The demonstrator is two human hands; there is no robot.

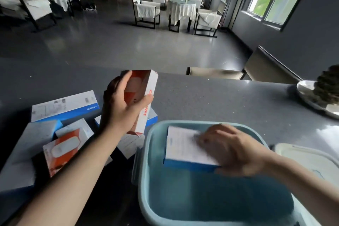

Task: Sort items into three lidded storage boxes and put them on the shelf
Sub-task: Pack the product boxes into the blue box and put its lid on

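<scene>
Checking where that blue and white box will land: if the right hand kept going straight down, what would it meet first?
Probably the bare floor of the light blue storage box; the right hand holds the blue and white box over it. Depth is unclear.

- Open grey surface [229,97] beyond blue bin [146,152]: free passage.
- Carton pile [60,134] left: blocked.
- Silver dish [310,97] far right: obstacle.
- Bin's near half: free.

Two orange-and-white cardboard cartons: one held up [139,101], one lying on the grey bench [60,150]. About five blue-and-white cardboard cartons, one [185,148] inside the single light-blue plastic storage box [146,152]. One whitish lid [308,159].
</scene>
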